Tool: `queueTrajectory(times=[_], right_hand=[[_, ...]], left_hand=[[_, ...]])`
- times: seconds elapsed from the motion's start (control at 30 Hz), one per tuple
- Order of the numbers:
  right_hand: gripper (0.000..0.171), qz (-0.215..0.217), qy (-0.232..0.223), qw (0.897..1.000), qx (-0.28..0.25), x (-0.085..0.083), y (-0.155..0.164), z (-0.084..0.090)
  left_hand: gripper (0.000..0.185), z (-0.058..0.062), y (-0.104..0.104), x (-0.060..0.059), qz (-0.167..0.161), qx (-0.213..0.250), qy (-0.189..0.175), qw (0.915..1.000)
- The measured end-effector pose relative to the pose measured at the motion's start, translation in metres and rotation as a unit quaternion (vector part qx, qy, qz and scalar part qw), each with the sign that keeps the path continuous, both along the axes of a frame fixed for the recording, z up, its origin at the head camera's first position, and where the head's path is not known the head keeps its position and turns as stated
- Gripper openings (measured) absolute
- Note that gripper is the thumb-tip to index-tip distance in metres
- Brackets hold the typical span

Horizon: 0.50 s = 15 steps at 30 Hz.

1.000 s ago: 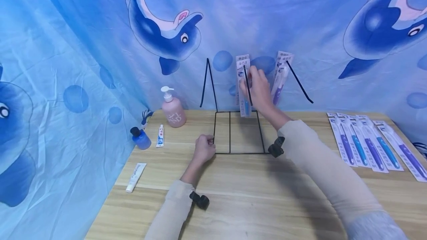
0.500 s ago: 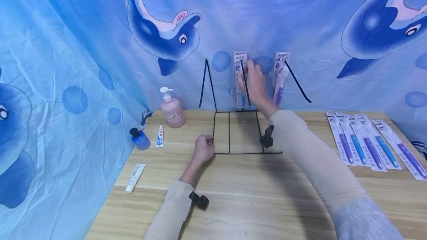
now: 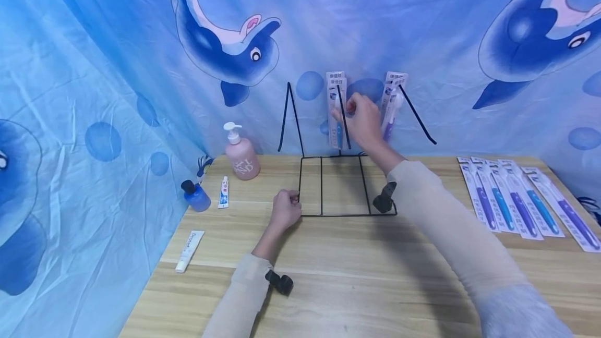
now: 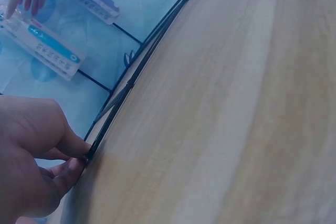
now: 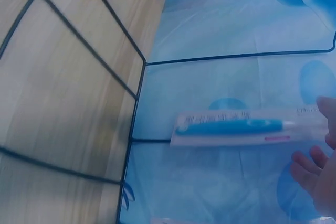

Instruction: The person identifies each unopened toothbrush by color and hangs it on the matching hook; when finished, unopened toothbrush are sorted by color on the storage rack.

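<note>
My left hand [image 3: 285,210] pinches the left side wire of a black wire display rack [image 3: 322,186] that stands on the table; the left wrist view shows thumb and fingertips on the wire. My right hand [image 3: 365,121] is beside the middle prong, its fingers loosely bent and apart next to a packaged blue toothbrush [image 5: 231,126]. That pack hangs on the middle prong in front of another pack. On the right prong hang packaged purple toothbrushes [image 3: 391,111]. The left prong [image 3: 284,119] carries nothing.
Several packaged toothbrushes [image 3: 509,200] lie fanned on the table's right. On the left are a pink pump bottle [image 3: 244,159], a blue bottle [image 3: 198,200], a small toothpaste tube [image 3: 224,193] and a white tube [image 3: 190,252]. A dolphin-print curtain [image 3: 300,25] hangs close behind the rack.
The front blue toothbrush pack has gone back along the middle prong, and my right hand has come slightly away from it. My left hand keeps its hold on the rack.
</note>
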State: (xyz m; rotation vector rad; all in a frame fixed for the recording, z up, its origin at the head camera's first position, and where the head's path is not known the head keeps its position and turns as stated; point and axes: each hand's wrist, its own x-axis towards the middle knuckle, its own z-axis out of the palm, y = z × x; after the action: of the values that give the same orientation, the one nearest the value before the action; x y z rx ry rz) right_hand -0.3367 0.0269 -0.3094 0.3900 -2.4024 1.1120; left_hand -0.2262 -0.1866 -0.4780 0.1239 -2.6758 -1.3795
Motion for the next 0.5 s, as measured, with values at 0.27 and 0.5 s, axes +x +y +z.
queueTrajectory(times=[0.27,0.5], right_hand=[[0.035,0.041,0.022,0.998,0.041,0.022,0.057,-0.019],[0.025,0.019,0.013,0.991,0.136,0.045,0.127,-0.048]], left_hand=[[0.04,0.001,0.001,0.0,-0.006,-0.01,0.008,0.9999],[0.04,0.002,0.001,0.001,-0.003,-0.004,-0.004,1.0]])
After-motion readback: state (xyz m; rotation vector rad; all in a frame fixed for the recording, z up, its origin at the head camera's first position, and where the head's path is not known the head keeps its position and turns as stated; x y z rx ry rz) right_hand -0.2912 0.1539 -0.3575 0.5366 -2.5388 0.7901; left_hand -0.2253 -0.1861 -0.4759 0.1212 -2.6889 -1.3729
